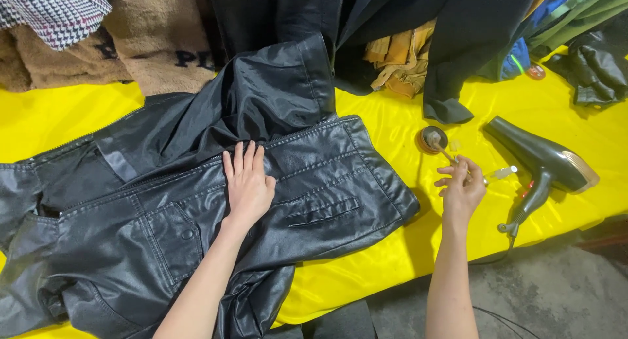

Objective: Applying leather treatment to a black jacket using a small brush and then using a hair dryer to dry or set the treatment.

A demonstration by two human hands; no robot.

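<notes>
garment workshop | piled coats [163,31] | yellow-covered table [392,260] | hair dryer [543,162]

A yellow-covered surface [562,110] carries a dark hair dryer [543,161] at right, lying on its side with its cord trailing off the near edge. Along the far edge lie heaped garments: a houndstooth cloth [55,10] and tan fleece [154,41] at far left, a mustard-coloured piece [400,59] at centre, green and blue fabrics [562,18] at far right.
</notes>
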